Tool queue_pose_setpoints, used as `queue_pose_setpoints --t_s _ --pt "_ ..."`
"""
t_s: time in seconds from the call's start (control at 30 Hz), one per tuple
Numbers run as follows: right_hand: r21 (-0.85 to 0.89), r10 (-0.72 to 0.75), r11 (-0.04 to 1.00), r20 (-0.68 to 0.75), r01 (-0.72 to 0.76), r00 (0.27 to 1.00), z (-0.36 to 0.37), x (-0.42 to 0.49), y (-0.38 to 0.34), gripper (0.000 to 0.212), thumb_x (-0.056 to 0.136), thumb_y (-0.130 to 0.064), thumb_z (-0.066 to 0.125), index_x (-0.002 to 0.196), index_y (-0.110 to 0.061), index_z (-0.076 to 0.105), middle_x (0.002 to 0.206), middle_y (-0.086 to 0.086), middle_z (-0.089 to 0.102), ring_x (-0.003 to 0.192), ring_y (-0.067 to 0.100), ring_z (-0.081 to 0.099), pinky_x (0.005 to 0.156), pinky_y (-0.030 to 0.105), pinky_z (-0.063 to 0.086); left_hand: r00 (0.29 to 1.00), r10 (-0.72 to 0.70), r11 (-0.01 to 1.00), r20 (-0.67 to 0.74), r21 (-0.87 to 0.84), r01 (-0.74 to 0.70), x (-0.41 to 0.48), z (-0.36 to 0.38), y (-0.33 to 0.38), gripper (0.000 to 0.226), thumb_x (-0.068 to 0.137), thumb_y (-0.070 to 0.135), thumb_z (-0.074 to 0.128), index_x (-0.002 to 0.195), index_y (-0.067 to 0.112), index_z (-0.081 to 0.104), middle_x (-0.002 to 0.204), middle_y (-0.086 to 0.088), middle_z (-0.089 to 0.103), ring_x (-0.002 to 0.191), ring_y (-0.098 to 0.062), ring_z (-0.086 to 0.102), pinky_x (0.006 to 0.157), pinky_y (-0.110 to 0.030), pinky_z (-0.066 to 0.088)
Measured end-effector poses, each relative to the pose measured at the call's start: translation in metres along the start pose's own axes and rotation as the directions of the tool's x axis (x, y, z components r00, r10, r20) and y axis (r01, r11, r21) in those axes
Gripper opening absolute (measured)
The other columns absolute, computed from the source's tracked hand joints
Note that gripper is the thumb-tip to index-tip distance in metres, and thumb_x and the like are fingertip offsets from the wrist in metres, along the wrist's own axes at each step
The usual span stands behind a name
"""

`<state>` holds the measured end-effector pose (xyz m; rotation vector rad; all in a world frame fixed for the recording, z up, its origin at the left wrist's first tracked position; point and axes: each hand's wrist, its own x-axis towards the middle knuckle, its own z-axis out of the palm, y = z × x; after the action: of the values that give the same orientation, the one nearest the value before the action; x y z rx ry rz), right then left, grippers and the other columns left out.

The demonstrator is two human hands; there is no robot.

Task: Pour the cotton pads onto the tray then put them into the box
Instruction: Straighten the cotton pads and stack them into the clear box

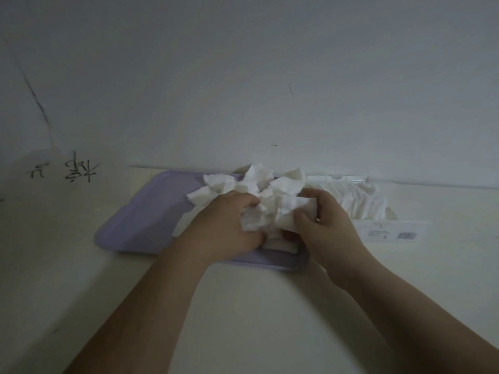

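A lilac tray (145, 211) lies on the pale table against the wall. A loose heap of white cotton pads (259, 184) sits on its right half. My left hand (224, 225) and my right hand (326, 225) press in from both sides and grip a bunch of these pads between them, just above the tray. To the right of the tray stands a clear box (391, 228) with a barcode label on its front. Several pads (361, 203) stand packed in a row inside it.
The white wall (243, 76) rises right behind the tray and box. Handwritten dark marks (78, 168) are on the surface at the left. Pale tabletop (256, 306) lies between my forearms and in front of the tray.
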<state>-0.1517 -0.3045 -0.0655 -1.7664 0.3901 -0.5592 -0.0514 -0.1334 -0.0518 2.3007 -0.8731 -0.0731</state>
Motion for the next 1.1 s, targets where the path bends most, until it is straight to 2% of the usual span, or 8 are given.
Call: queue_pose_setpoints --t_s 0.2,0.4,0.5,0.6,0.67,0.8,0.9,1.1 --pt "0.032 -0.009 0.999 -0.031 0.010 0.999 0.000 0.000 -0.001 0.037 0.100 -0.008 0.055 0.135 -0.021 0.056 0.117 0.003 0.070 0.091 0.011 0.074 0.076 0.033 0.065 0.995 0.074 0.992 -0.063 0.104 -0.068 0.002 0.006 -0.006 0.050 0.078 0.025 0.061 0.127 0.030 0.066 0.110 0.007 0.063 0.096 -0.020 0.064 0.085 -0.037 0.055" --pt "0.102 -0.026 0.994 -0.044 0.030 0.999 0.001 -0.003 -0.004 0.046 0.101 -0.010 0.059 0.144 -0.024 0.050 0.127 -0.002 0.062 0.100 0.013 0.074 0.081 0.042 0.067 0.947 0.127 0.991 -0.296 0.080 -0.108 0.009 -0.005 -0.013 0.019 0.086 0.025 0.059 0.093 0.022 0.076 0.096 -0.001 0.071 0.088 -0.021 0.067 0.079 -0.034 0.051" --pt "0.104 -0.027 0.994 -0.026 0.029 0.999 0.000 -0.003 -0.002 0.051 0.100 -0.011 0.062 0.147 -0.025 0.047 0.116 -0.004 0.071 0.099 0.014 0.076 0.085 0.044 0.066 0.868 -0.003 0.987 -0.496 -0.142 -0.077 0.007 -0.020 0.000 0.009 0.075 0.027 0.066 0.082 0.027 0.071 0.109 0.004 0.067 0.093 -0.013 0.064 0.083 -0.026 0.051" --pt "0.135 -0.012 0.991 -0.019 0.015 1.000 0.000 -0.001 -0.002 0.050 0.101 -0.009 0.061 0.146 -0.025 0.046 0.109 0.005 0.077 0.100 0.021 0.076 0.089 0.047 0.064 0.929 -0.183 0.803 -0.321 -0.595 -0.048 0.001 -0.028 0.018 0.007 0.079 0.012 0.067 0.077 0.016 0.072 0.085 0.002 0.072 0.077 -0.019 0.064 0.069 -0.032 0.051" --pt "0.148 -0.017 0.989 -0.016 0.019 1.000 -0.002 0.001 -0.004 0.051 0.100 -0.011 0.063 0.146 -0.024 0.047 0.107 0.002 0.079 0.099 0.021 0.077 0.092 0.049 0.063 0.994 -0.069 0.648 -0.082 -0.761 -0.018 -0.004 -0.027 0.027 0.021 0.088 0.000 0.066 0.082 0.017 0.077 0.084 -0.008 0.073 0.077 -0.022 0.067 0.068 -0.035 0.056" --pt "0.238 -0.003 0.971 0.068 -0.014 0.998 -0.010 0.003 -0.011 0.044 0.097 -0.001 0.066 0.137 -0.017 0.057 0.100 0.011 0.082 0.101 0.034 0.078 0.100 0.055 0.058 0.997 0.078 0.715 0.026 -0.698 -0.038 -0.005 -0.013 0.030 0.028 0.095 -0.004 0.068 0.113 0.016 0.075 0.110 -0.009 0.079 0.097 -0.018 0.074 0.079 -0.028 0.059" --pt "0.334 0.002 0.941 0.150 -0.053 0.989 -0.013 0.001 -0.016 0.029 0.096 0.009 0.062 0.120 -0.005 0.071 0.101 0.017 0.081 0.100 0.036 0.078 0.099 0.058 0.058 1.000 0.003 0.700 -0.029 -0.713 -0.023 -0.003 -0.010 0.026 0.028 0.087 -0.004 0.077 0.106 0.016 0.072 0.102 -0.004 0.081 0.091 -0.012 0.074 0.072 -0.022 0.056" --pt "0.373 0.032 0.921 0.215 -0.112 0.976 -0.010 0.001 -0.015 0.023 0.105 -0.004 0.055 0.112 0.000 0.077 0.110 0.023 0.078 0.110 0.042 0.073 0.096 0.056 0.060 0.987 -0.076 0.718 -0.141 -0.695 -0.044 -0.002 -0.008 0.025 0.023 0.075 0.002 0.089 0.089 0.012 0.073 0.097 -0.023 0.076 0.081 -0.021 0.067 0.078 -0.037 0.055"
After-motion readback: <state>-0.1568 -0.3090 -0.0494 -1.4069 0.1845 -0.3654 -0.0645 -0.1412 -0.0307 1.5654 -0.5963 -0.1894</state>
